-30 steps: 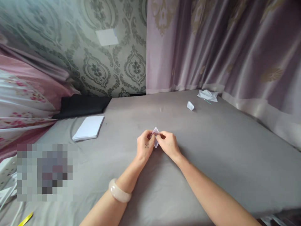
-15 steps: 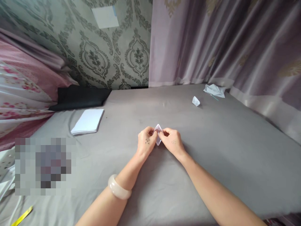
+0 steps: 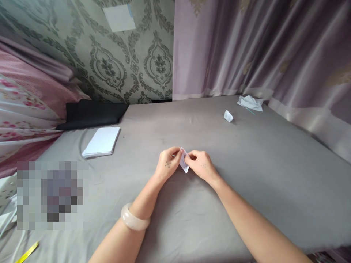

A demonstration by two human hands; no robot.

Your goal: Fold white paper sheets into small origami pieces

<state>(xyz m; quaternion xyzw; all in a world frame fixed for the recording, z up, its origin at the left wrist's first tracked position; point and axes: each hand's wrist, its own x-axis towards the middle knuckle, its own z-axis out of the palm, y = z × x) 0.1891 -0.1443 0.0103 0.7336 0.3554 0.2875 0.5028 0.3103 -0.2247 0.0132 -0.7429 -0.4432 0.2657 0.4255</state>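
Item held: a small folded white paper (image 3: 185, 167), upright or nearly so, between the two hands near the middle of the grey sheet (image 3: 263, 175). Whether its lower tip touches the sheet cannot be told.

Grip, left hand (image 3: 168, 166): thumb and fingertips pinching the paper near its upper end. Grip, right hand (image 3: 204, 166): thumb on the paper's right side, curled fingers behind, pinching that side. The inner layers are partly hidden by the fingers.

Method, as judged: the work in hand appears to be shaping or parting small folds. Both pinches should stay light and close to the creases, since thin paper is likely to buckle under a hard squeeze. One hand should steady the piece while the other eases a layer, with edges matched before any crease is pressed. Pulling both sides apart unevenly could skew the points or tear a corner. Resting the wrists would steady fine finger work.

Surroundings: a stack of white paper (image 3: 102, 141) lies ahead of the left hand, well apart. A small white paper piece (image 3: 228, 116) and some loosely folded papers (image 3: 250, 103) lie beyond the right hand.
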